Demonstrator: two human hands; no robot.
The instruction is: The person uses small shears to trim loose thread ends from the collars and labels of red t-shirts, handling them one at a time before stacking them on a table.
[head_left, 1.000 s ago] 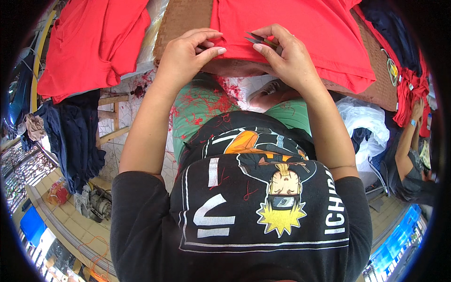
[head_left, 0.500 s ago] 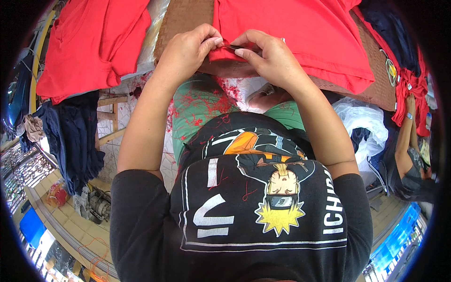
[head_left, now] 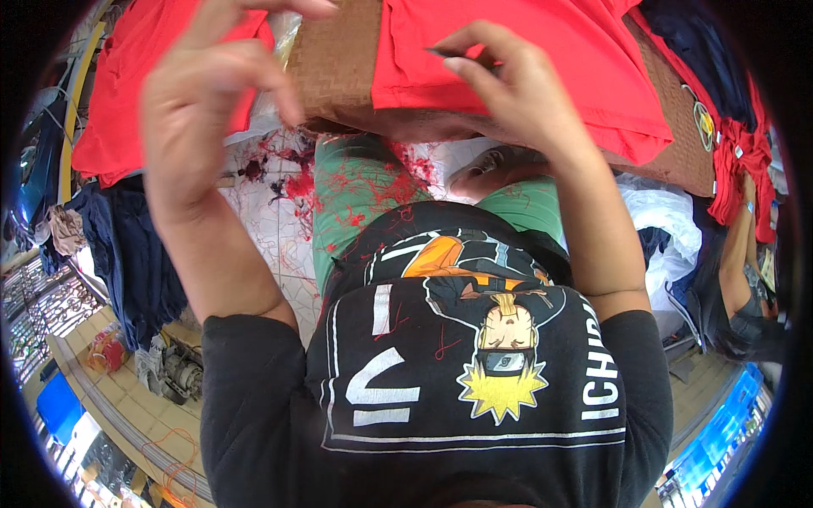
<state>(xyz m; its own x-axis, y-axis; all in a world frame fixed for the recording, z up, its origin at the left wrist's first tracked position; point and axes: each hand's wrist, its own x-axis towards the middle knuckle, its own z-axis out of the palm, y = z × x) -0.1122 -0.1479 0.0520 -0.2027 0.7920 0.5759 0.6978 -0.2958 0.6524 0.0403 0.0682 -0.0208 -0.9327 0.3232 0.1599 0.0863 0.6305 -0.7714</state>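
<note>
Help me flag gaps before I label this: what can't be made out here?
Head view, left hand: blurred, and partly cut off by the top edge.
Head view, dark tool: mostly hidden by the right hand; only a tip shows.
Head view, red garment by that hand: far end cut off by the top edge.

Left hand [head_left: 199, 110]: raised, motion-blurred, looks larger than the right. Gripping nothing, fingers [head_left: 269, 80] spread; one digit reaches right near the top edge of view, another hooks right and down. Left forearm [head_left: 222, 258] slants up-left to the left wrist [head_left: 182, 199].

Right hand [head_left: 527, 85]: sharper. Index finger [head_left: 484, 32] arched, thumb [head_left: 474, 74] below it, tips close together in a pinch aimed left. Other fingers tucked, mostly hidden. Right forearm [head_left: 605, 229] slants up-left, right wrist [head_left: 563, 140] roughly straight. Hands well apart.
</note>
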